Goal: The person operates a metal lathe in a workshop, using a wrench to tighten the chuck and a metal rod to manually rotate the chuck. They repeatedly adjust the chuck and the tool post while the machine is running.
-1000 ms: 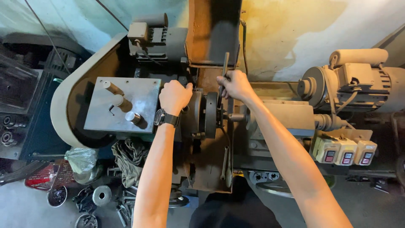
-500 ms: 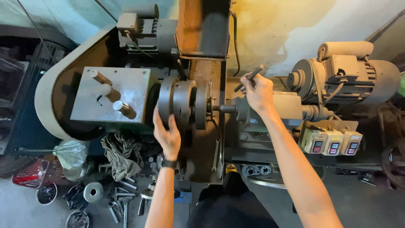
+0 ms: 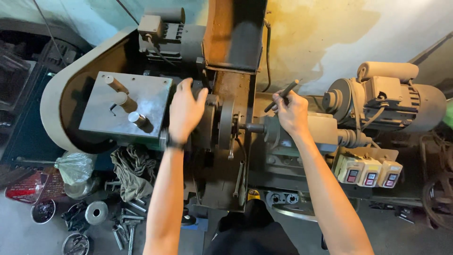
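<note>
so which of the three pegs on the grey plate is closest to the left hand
The lowest peg, at the plate's right-hand front; the other two sit further up-left, away from the left hand.

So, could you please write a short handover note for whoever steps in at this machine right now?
Left hand: open, palm on the round chuck at the machine's middle, gripping nothing.
Right hand: closed around a dark metal rod, resting on the grey housing right of the chuck.
A short shaft spans between chuck and housing.
Three switch boxes sit below the motor on the right.
Loose bolts and rags lie on the floor at left.
Done: cannot tell. Left: the rod is in hand, not seated in anything.
</note>
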